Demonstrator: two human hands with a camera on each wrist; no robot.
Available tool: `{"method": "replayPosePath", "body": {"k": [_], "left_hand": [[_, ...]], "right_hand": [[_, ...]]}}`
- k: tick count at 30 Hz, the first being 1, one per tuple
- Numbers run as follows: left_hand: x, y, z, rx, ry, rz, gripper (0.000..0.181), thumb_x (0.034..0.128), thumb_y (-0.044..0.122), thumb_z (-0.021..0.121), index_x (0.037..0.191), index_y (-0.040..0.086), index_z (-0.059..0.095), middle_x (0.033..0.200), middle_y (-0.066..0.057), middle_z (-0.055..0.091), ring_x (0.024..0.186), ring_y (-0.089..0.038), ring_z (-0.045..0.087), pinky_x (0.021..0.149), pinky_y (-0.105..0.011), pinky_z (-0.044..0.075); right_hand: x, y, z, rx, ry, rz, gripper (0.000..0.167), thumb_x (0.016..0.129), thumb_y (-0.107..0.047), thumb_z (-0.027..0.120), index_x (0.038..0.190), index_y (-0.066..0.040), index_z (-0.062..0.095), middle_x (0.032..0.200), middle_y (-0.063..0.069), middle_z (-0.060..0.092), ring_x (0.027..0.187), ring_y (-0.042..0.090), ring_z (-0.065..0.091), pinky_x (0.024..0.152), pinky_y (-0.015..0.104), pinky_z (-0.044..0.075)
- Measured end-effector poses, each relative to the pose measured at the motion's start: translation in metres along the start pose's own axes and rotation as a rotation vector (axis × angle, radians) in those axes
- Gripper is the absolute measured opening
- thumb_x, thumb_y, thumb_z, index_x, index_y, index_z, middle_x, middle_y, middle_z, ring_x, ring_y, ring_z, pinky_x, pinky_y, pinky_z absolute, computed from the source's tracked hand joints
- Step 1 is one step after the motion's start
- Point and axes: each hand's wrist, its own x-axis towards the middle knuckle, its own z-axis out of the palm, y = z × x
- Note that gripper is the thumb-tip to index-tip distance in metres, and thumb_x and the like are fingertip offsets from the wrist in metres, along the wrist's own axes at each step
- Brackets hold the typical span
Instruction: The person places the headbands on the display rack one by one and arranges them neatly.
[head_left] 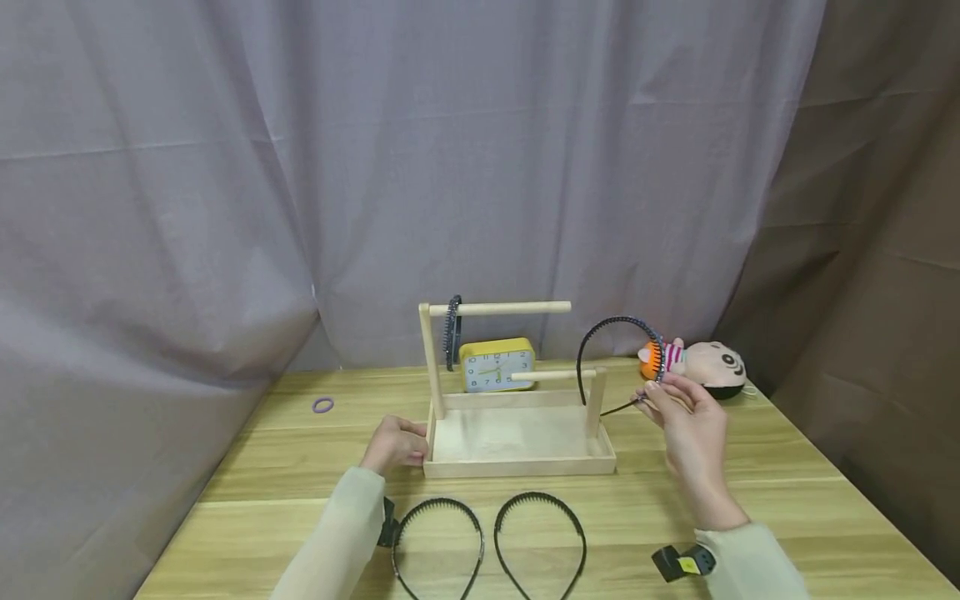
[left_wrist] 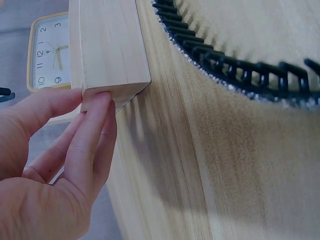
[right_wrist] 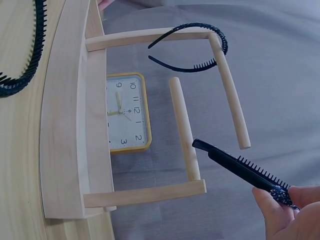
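A pale wooden display stand (head_left: 517,469) has a shallow tray base and two posts, each with a horizontal bar. My left hand (head_left: 393,444) holds the tray's left end, thumb at the rim and fingers against the end wall in the left wrist view. Over the upper bar, close to its post, hangs a dark toothed headband (head_left: 452,333). My right hand (head_left: 692,425) pinches another black headband (right_wrist: 235,165) by its glittery part, beside the lower bar's post. In the right wrist view its free tip appears near the lower bar (right_wrist: 183,127); whether they touch, I cannot tell.
Two more black headbands, one on the left (head_left: 442,502) and one on the right (head_left: 538,496), lie on the table before the tray. Behind the stand is a yellow clock (head_left: 498,357). A plush doll (head_left: 712,367) lies back right, a purple ring (head_left: 323,405) at left.
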Motion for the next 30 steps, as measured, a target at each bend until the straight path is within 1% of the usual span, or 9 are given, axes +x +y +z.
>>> {"method": "replayPosePath", "body": {"k": [6, 10, 19, 25, 30], "left_hand": [[0.0, -0.001, 0.001, -0.028, -0.011, 0.021, 0.037, 0.0697, -0.015, 0.062, 0.107, -0.017, 0.064, 0.082, -0.018, 0.066, 0.063, -0.018, 0.064, 0.065, -0.034, 0.064], [-0.001, -0.001, 0.002, -0.027, -0.008, 0.017, 0.036, 0.0706, -0.016, 0.062, 0.107, -0.016, 0.063, 0.086, -0.022, 0.067, 0.065, -0.02, 0.065, 0.066, -0.034, 0.064], [0.0, -0.002, 0.0, -0.021, -0.006, 0.009, 0.036, 0.072, -0.015, 0.062, 0.108, -0.016, 0.063, 0.085, -0.017, 0.066, 0.068, -0.021, 0.065, 0.068, -0.035, 0.064], [0.001, -0.002, 0.0, -0.019, -0.011, 0.009, 0.036, 0.0723, -0.014, 0.063, 0.108, -0.016, 0.063, 0.084, -0.018, 0.066, 0.066, -0.019, 0.064, 0.067, -0.034, 0.064], [0.001, -0.002, 0.0, -0.018, -0.013, 0.007, 0.035, 0.0733, -0.014, 0.063, 0.109, -0.015, 0.063, 0.084, -0.017, 0.065, 0.065, -0.018, 0.063, 0.067, -0.033, 0.064]], "right_hand": [[0.004, 0.004, 0.007, 0.017, 0.024, -0.003, 0.018, 0.086, 0.013, 0.062, 0.1, 0.003, 0.058, 0.082, 0.004, 0.063, 0.069, 0.013, 0.07, 0.073, 0.026, 0.062], [0.007, 0.007, 0.01, 0.013, 0.035, -0.005, 0.019, 0.086, 0.013, 0.061, 0.101, 0.003, 0.057, 0.083, 0.003, 0.061, 0.07, 0.012, 0.07, 0.073, 0.025, 0.061], [0.017, 0.011, 0.018, 0.033, 0.015, -0.063, 0.02, 0.086, 0.009, 0.064, 0.104, 0.009, 0.055, 0.082, 0.004, 0.064, 0.071, 0.011, 0.069, 0.074, 0.025, 0.061], [0.018, 0.014, 0.027, 0.045, 0.012, -0.097, 0.016, 0.087, 0.01, 0.063, 0.102, 0.006, 0.057, 0.084, 0.007, 0.063, 0.07, 0.009, 0.068, 0.073, 0.023, 0.061], [0.019, 0.017, 0.032, 0.046, 0.011, -0.109, 0.018, 0.087, 0.008, 0.064, 0.104, 0.005, 0.058, 0.086, 0.008, 0.063, 0.071, 0.008, 0.067, 0.072, 0.022, 0.061]]}}
